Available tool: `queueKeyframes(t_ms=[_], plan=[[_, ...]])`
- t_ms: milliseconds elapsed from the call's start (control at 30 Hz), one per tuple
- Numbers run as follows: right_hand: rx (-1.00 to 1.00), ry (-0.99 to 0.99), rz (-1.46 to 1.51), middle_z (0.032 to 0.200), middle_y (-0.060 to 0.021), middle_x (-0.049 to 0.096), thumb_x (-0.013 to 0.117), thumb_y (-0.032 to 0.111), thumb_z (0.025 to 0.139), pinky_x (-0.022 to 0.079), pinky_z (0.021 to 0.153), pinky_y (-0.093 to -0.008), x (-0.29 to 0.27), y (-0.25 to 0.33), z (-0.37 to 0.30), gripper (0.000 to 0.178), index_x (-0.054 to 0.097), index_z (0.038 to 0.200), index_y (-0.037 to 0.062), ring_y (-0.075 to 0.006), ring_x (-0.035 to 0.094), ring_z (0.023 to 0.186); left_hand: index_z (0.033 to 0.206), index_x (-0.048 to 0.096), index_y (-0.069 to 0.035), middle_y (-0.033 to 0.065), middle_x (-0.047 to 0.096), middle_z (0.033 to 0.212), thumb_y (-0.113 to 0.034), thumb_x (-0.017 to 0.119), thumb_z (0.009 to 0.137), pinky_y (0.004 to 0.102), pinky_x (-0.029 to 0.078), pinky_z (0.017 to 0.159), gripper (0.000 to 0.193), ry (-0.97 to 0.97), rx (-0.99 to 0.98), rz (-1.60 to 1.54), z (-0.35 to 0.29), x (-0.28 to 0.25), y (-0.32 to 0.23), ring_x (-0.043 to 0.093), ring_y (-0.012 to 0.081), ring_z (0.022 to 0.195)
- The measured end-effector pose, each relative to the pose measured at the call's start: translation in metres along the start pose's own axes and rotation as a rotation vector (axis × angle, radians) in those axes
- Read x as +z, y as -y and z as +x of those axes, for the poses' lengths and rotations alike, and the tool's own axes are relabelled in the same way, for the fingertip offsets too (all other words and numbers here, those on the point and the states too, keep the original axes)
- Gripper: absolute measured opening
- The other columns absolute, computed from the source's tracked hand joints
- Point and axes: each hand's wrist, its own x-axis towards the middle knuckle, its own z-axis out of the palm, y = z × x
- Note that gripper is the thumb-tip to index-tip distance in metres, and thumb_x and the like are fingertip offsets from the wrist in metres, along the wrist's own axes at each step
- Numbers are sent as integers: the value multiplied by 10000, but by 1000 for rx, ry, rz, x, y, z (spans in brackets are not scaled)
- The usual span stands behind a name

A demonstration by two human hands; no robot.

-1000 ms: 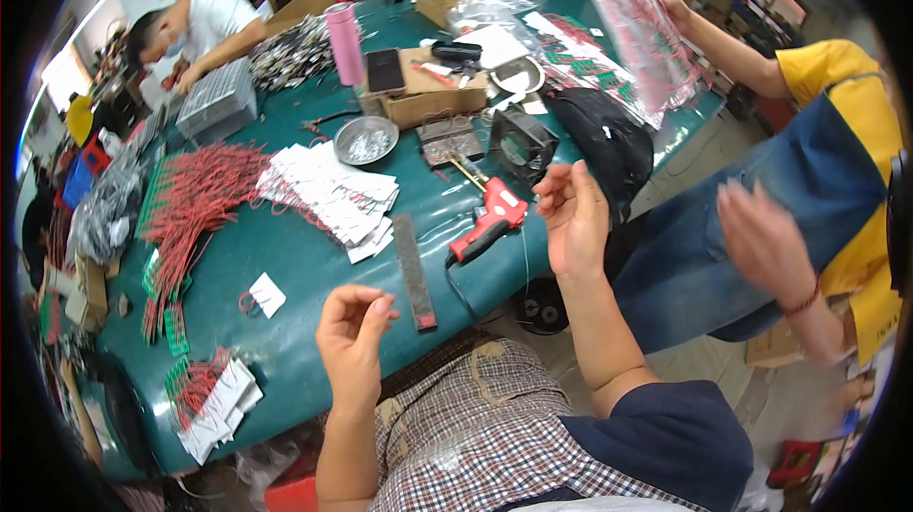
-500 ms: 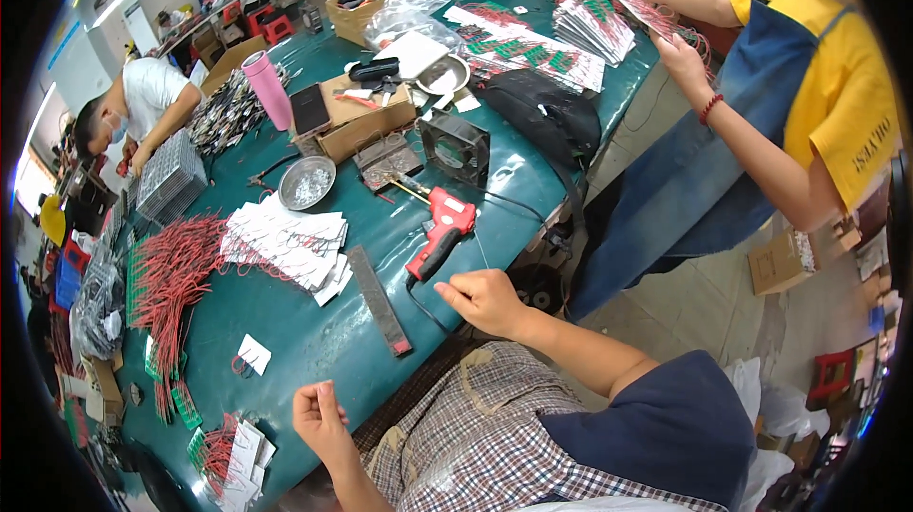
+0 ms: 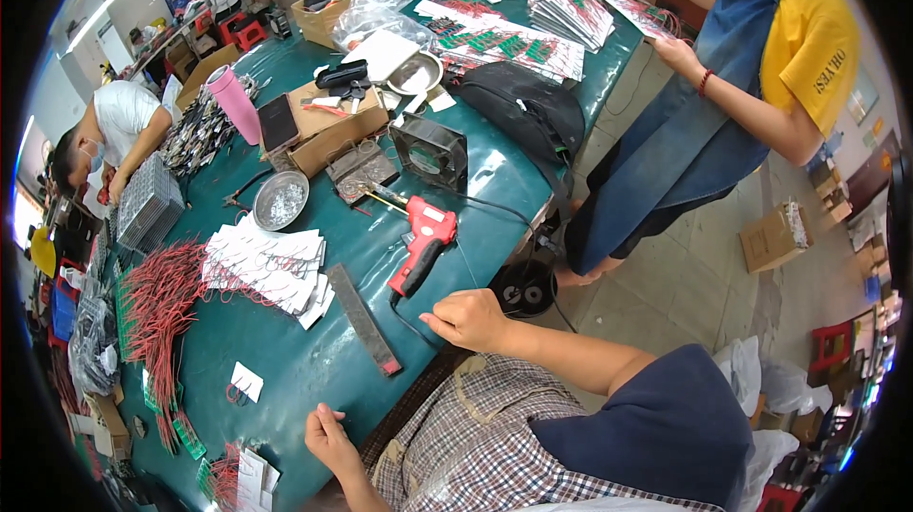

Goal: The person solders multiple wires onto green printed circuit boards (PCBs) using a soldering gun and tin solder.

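Near the front edge of the green table, my right hand (image 3: 470, 320) is closed in a loose fist. Whatever it may hold is hidden. A thin wire (image 3: 466, 260) runs down toward it from beside the red and black soldering gun (image 3: 424, 244), which lies just beyond. My left hand (image 3: 335, 443) hovers at the table edge, fingers curled and pressed to the thumb; I cannot make out anything between them. Closest to it are a dark flat bar (image 3: 364, 320) with a red end and a small white piece with a red wire (image 3: 247, 382).
Red wire bundles (image 3: 164, 298), white wired cards (image 3: 271, 265), a metal bowl (image 3: 281, 200), a small fan (image 3: 430, 151) and a black bag (image 3: 528, 108) crowd the table (image 3: 295, 341). One person in yellow (image 3: 813, 37) stands right; another (image 3: 124, 122) works far left.
The whole view has shifted a little. My left hand has moved slightly closer to my body, and both hands stay closed. The person in yellow has lifted one hand off the wired sheet.
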Motion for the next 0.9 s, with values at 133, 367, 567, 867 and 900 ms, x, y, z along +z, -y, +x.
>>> queueKeyframes(t_ms=[133, 367, 567, 867, 900], plan=[[-63, -32, -45, 526, -66, 515, 670, 227, 808, 414, 438, -379, 2, 0, -2, 369, 473, 529, 87, -250, 552, 499, 642, 507, -32, -46, 399, 578, -210, 521, 978, 235, 213, 470, 380, 9, 14, -5, 0, 3, 2, 297, 31, 524], [-81, -73, -62, 534, -49, 516, 688, 197, 782, 414, 437, -358, 5, 1, -4, 345, 470, 537, 90, -229, 541, 492, 644, 501, -20, -37, 405, 583, -191, 525, 975, 244, 229, 486, 373, 20, 34, 27, 3, 2, 8, 305, 43, 545], [-108, -105, -79, 528, -33, 483, 698, 186, 765, 403, 431, -333, 9, 1, -5, 340, 458, 542, 98, -210, 512, 473, 644, 489, -12, -20, 423, 592, -181, 531, 969, 251, 266, 520, 368, 14, 32, 86, 5, -1, 12, 332, 60, 578], [-130, -139, -76, 532, -26, 469, 697, 175, 762, 399, 435, -323, 9, 0, -6, 339, 447, 545, 102, -198, 502, 475, 634, 491, -14, -21, 418, 586, -185, 541, 965, 250, 260, 515, 376, 5, 45, 121, 3, 2, 8, 324, 61, 571], [-132, -147, -80, 534, -25, 470, 696, 174, 761, 398, 434, -322, 9, 0, -6, 338, 447, 545, 102, -197, 502, 475, 634, 491, -14, -21, 418, 586, -185, 541, 965, 250, 260, 515, 376, 4, 46, 121, 3, 1, 8, 324, 61, 571]])
